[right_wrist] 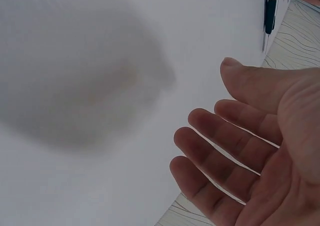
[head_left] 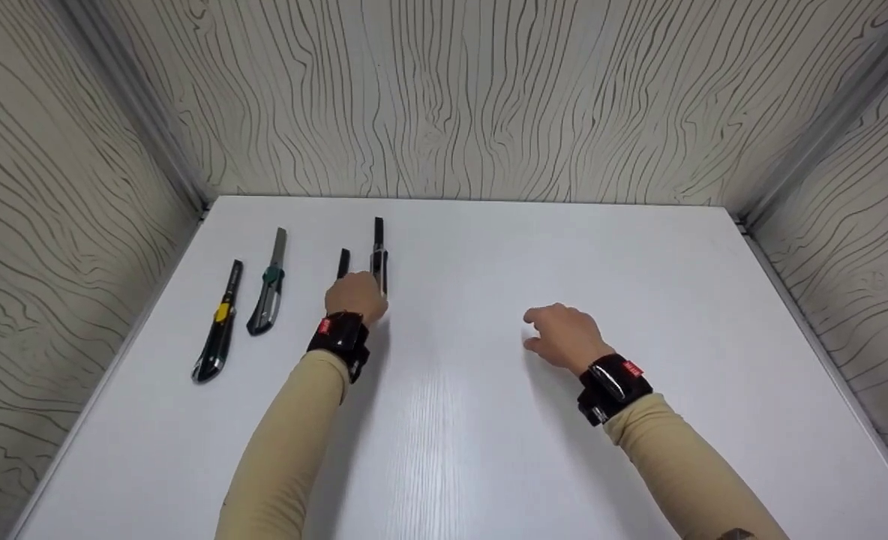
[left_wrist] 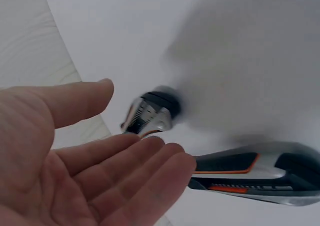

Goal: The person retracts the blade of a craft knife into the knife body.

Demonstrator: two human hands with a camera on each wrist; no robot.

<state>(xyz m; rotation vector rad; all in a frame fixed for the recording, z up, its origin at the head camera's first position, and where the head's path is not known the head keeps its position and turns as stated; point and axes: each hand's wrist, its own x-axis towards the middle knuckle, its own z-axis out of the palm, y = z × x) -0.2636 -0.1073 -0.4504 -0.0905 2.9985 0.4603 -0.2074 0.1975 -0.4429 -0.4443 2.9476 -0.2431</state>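
Observation:
My left hand point(head_left: 356, 296) is over two utility knives left of the middle. One utility knife point(head_left: 344, 260) shows only its dark tip beyond the knuckles. The other utility knife point(head_left: 379, 259), dark and silver, stands out past the hand's right side. In the left wrist view, thumb and fingers are apart with nothing between them. A silver, black and orange knife handle point(left_wrist: 250, 173) appears beside the fingertips there, and a second handle point(left_wrist: 152, 110) lies beyond the fingers. Away to the right, my right hand point(head_left: 566, 336) hovers with loosely bent fingers, holding nothing.
On the left of the white table point(head_left: 451, 420) lie a black utility knife with a yellow slider point(head_left: 217, 326) and a grey one with a green slider point(head_left: 268, 292). Wood-grain patterned panels point(head_left: 444, 97) wall the table at the back and sides.

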